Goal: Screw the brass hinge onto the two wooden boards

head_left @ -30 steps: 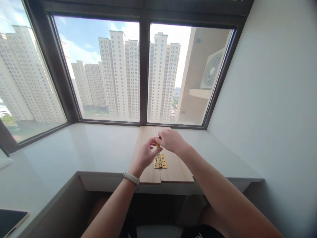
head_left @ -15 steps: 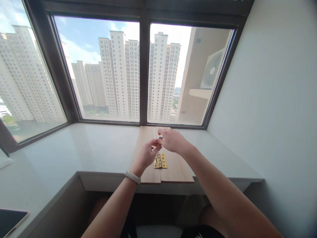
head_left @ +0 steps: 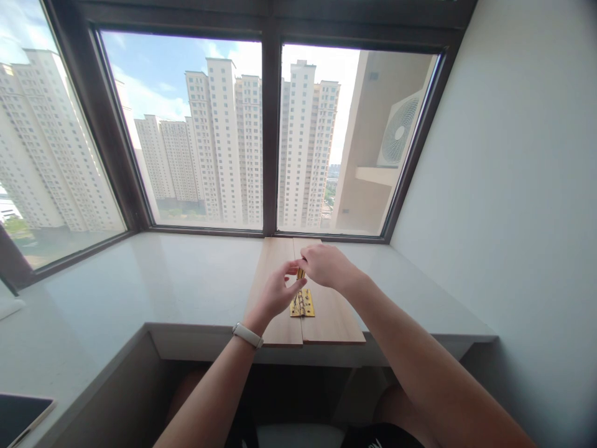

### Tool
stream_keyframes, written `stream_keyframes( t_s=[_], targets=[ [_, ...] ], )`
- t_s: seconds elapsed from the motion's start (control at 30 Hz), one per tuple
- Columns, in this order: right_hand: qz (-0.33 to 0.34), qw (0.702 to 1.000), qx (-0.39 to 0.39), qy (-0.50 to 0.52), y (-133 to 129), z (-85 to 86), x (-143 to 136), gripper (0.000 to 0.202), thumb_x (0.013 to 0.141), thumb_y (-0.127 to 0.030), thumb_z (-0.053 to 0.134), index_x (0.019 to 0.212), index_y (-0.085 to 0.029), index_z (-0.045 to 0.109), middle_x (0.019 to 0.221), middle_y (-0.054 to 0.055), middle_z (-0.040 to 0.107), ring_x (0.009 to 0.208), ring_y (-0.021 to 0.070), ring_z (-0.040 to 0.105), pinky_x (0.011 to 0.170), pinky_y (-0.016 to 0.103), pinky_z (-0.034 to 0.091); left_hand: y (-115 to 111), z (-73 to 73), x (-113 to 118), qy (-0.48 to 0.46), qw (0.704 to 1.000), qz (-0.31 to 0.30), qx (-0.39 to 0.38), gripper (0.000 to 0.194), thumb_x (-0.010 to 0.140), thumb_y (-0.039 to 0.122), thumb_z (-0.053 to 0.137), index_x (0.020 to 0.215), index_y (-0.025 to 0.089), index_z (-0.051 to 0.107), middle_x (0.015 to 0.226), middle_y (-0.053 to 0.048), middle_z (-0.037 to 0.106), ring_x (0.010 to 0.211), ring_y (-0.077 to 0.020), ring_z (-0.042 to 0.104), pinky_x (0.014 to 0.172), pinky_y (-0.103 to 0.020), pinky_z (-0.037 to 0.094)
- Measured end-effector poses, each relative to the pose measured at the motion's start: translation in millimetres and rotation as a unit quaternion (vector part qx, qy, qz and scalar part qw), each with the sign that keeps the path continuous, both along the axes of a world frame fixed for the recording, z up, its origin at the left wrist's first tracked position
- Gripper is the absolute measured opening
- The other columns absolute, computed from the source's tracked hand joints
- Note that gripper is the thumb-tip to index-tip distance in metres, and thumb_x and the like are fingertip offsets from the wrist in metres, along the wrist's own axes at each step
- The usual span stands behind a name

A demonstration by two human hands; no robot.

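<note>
Two light wooden boards (head_left: 333, 323) lie side by side on the white sill, a thin seam between them. Across that seam sits a gold hinge (head_left: 308, 308), with small dark screws on its plates. My right hand (head_left: 323, 264) is closed around the top of a small yellow-and-black screwdriver (head_left: 301, 272) just beyond the hinge. The tool's shaft points down toward the hinge; its tip is hard to make out. My left hand (head_left: 280, 291), with a pale band at the wrist, has its fingers at the screwdriver and its thumb apart, below the handle.
The white sill (head_left: 196, 274) runs along dark-framed windows (head_left: 272, 137). A dark tablet-like device (head_left: 23, 417) lies at the lower left. A white wall (head_left: 513, 186) rises on the right, and the sill's front edge is near my forearms.
My right fingers have come down over the top of the screwdriver, covering its dark end. My left thumb has moved slightly away from the handle.
</note>
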State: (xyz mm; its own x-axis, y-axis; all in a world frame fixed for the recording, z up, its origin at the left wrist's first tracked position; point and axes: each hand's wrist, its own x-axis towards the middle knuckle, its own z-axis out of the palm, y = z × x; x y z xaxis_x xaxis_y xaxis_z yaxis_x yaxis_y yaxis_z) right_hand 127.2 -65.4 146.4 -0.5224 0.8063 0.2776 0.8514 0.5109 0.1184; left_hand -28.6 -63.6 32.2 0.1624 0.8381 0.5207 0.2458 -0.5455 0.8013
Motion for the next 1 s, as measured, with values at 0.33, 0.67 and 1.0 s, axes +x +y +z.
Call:
stream_keyframes(
  t_s=[0.33,0.67,1.0],
  targets=[
    [-0.097,0.995,0.031,0.003,-3.0,-9.7,-14.5,0.062,0.101,-0.053,0.028,0.084,-0.017,0.075,0.081,0.013,0.071,0.08,0.0244,0.067,0.071,0.032,0.043,-5.7,6.2,14.4,0.006,0.993,0.102,0.06,0.021,0.083,0.037,0.07,0.094,0.02,0.063,0.086,-0.003,0.069,0.079,-0.0173,0.064,0.074,-0.032,0.053],
    [0.024,0.996,-0.049,0.067,-6.6,2.4,-3.1,0.027,0.095,-0.041,0.053,0.11,-0.022,0.065,0.104,0.007,0.07,0.093,0.0206,0.064,0.071,0.027,0.04,1.6,3.5,6.7,0.006,0.996,0.075,0.048,0.015,0.086,0.034,0.065,0.091,0.02,0.069,0.083,-0.003,0.071,0.078,-0.0175,0.065,0.073,-0.03,0.052],
    [0.07,0.993,-0.081,0.051,-4.3,3.4,1.3,0.012,0.088,-0.011,0.055,0.089,-0.017,0.065,0.094,0.007,0.069,0.085,0.0159,0.06,0.066,0.023,0.036,2.3,7.9,-0.1,-0.012,1.0,-0.009,-0.003,0.024,0.088,0.034,0.063,0.107,0.022,0.073,0.098,-0.007,0.075,0.094,-0.0227,0.07,0.085,-0.038,0.054]
  ],
)
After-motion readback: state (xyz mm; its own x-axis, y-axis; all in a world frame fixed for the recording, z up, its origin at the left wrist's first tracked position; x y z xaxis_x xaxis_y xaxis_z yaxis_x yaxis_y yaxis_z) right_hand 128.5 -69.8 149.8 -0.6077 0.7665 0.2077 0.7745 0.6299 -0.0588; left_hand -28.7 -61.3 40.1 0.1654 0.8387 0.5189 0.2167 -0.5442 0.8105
